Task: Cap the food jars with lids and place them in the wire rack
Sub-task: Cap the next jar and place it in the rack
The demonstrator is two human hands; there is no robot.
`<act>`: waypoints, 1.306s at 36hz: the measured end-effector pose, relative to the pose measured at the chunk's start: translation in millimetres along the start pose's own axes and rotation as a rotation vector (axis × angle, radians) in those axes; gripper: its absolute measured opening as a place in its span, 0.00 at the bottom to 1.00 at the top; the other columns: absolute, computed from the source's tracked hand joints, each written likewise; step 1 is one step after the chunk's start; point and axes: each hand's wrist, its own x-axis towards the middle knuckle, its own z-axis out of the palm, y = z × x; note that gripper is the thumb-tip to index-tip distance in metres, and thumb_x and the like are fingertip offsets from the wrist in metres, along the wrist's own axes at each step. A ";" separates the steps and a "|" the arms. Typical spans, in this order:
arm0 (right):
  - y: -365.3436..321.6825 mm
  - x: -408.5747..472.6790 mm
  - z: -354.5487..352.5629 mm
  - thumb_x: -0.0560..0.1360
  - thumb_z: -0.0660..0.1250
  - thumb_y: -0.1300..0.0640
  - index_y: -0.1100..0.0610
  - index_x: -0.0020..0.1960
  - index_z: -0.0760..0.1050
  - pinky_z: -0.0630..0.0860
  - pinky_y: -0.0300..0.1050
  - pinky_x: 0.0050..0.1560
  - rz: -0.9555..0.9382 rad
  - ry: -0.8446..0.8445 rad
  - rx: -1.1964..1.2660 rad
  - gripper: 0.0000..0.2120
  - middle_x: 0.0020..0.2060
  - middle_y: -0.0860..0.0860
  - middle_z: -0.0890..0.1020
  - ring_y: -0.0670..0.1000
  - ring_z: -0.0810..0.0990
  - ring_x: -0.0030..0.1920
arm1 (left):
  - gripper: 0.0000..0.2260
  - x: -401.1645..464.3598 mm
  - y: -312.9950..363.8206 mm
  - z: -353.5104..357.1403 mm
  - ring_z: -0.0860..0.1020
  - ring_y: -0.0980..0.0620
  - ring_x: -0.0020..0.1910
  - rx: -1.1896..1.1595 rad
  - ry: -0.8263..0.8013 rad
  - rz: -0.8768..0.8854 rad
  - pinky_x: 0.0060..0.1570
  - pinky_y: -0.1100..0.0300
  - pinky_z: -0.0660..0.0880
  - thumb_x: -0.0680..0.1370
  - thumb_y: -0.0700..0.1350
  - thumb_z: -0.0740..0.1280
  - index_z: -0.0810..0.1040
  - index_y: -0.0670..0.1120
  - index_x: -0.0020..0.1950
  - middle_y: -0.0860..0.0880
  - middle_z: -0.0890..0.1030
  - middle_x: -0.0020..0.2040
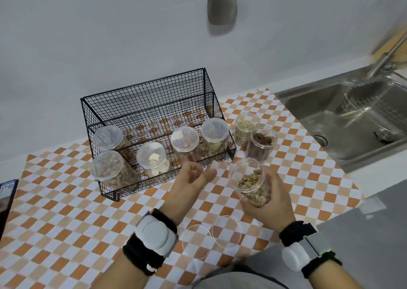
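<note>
My right hand (pixel 267 202) grips an uncapped clear jar (pixel 251 181) of tan food pieces, tilted toward me above the checked mat. My left hand (pixel 189 183) pinches a clear lid (pixel 212 172) just left of that jar's mouth. The black wire rack (pixel 143 99) stands behind and holds several capped jars (pixel 184 142). Two uncapped jars stand right of the rack: one of pale seeds (pixel 244 132) and one of dark brown pieces (pixel 262 144). Two loose clear lids (pixel 198 241) (pixel 226 231) lie on the mat between my wrists.
A steel sink (pixel 343 121) with a tap lies at the right, past the mat's edge. A grey wall rises behind the rack, with a metal scoop (pixel 222 4) hanging on it. A dark flat object (pixel 6 200) sits at the left edge.
</note>
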 end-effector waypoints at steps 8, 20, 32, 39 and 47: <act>-23.8 1.3 10.3 0.59 0.79 0.35 0.33 0.71 0.62 0.72 0.38 0.56 -0.168 -0.079 -0.121 0.44 0.56 0.37 0.72 0.44 0.73 0.57 | 0.31 -13.4 14.9 -1.5 0.70 0.72 0.51 0.330 0.014 0.181 0.48 0.77 0.68 0.72 0.76 0.58 0.68 0.65 0.72 0.54 0.69 0.58; -52.0 1.0 21.9 0.60 0.76 0.35 0.43 0.73 0.66 0.69 0.42 0.58 -0.292 -0.108 -0.174 0.44 0.61 0.21 0.64 0.36 0.69 0.56 | 0.30 -19.6 16.8 -1.4 0.77 0.56 0.48 0.419 0.032 0.149 0.50 0.61 0.79 0.69 0.76 0.60 0.68 0.67 0.68 0.55 0.67 0.56; -66.2 9.6 29.8 0.60 0.78 0.36 0.41 0.75 0.65 0.71 0.45 0.62 -0.319 -0.199 -0.201 0.47 0.58 0.35 0.73 0.41 0.72 0.59 | 0.25 -21.8 15.7 -3.8 0.72 0.55 0.60 0.489 -0.009 0.150 0.45 0.73 0.67 0.76 0.64 0.68 0.65 0.63 0.71 0.54 0.69 0.64; -74.8 11.3 27.3 0.60 0.75 0.31 0.39 0.77 0.63 0.74 0.51 0.63 -0.283 -0.301 -0.229 0.49 0.58 0.37 0.75 0.42 0.72 0.59 | 0.24 -21.1 17.3 -12.0 0.74 0.61 0.53 0.542 -0.035 0.125 0.42 0.71 0.67 0.73 0.67 0.65 0.68 0.62 0.67 0.54 0.72 0.59; -80.0 13.9 21.9 0.59 0.84 0.36 0.31 0.77 0.56 0.75 0.38 0.64 -0.043 -0.313 0.228 0.54 0.70 0.32 0.65 0.36 0.70 0.70 | 0.19 -16.9 17.7 -25.4 0.82 0.57 0.39 0.256 0.057 0.118 0.34 0.60 0.77 0.72 0.64 0.67 0.73 0.58 0.59 0.50 0.81 0.53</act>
